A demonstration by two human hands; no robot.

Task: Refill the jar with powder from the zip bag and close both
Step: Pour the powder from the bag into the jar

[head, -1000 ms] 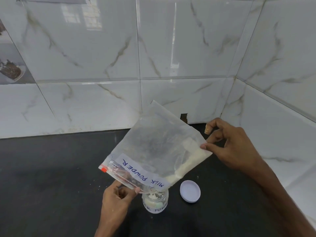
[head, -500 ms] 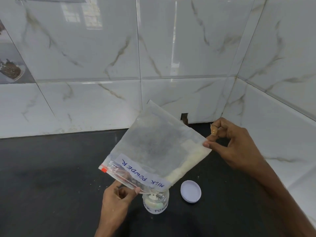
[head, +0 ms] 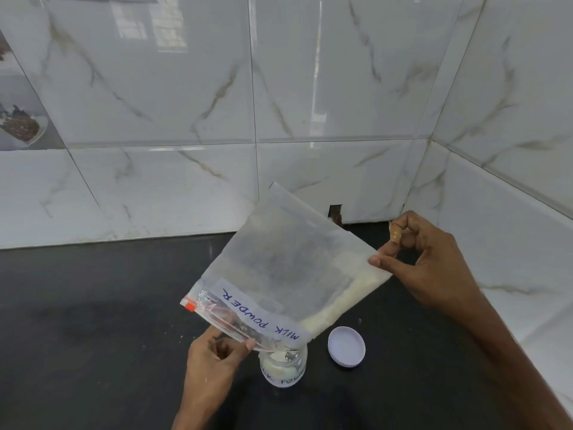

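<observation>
A clear zip bag (head: 285, 271) labelled MILK POWDER hangs tilted, mouth down, over a small glass jar (head: 283, 367) on the black counter. White powder lies along the bag's lower right edge and runs towards the open mouth. My left hand (head: 214, 364) pinches the bag's zip edge just above the jar's open top. My right hand (head: 428, 259) pinches the bag's raised bottom corner. The jar holds some powder and carries a handwritten label. Its white lid (head: 346, 346) lies flat on the counter to the right of the jar.
The black counter (head: 93, 321) runs to white marble-look wall tiles (head: 186, 103) at the back and the right, forming a corner. A small dark gap (head: 335, 214) shows in the tile base behind the bag. A few powder specks lie on the counter.
My right hand has lifted the bag's bottom corner a little higher and further back, so the bag tilts steeper. More powder has slid towards the mouth. The left hand and jar have stayed put.
</observation>
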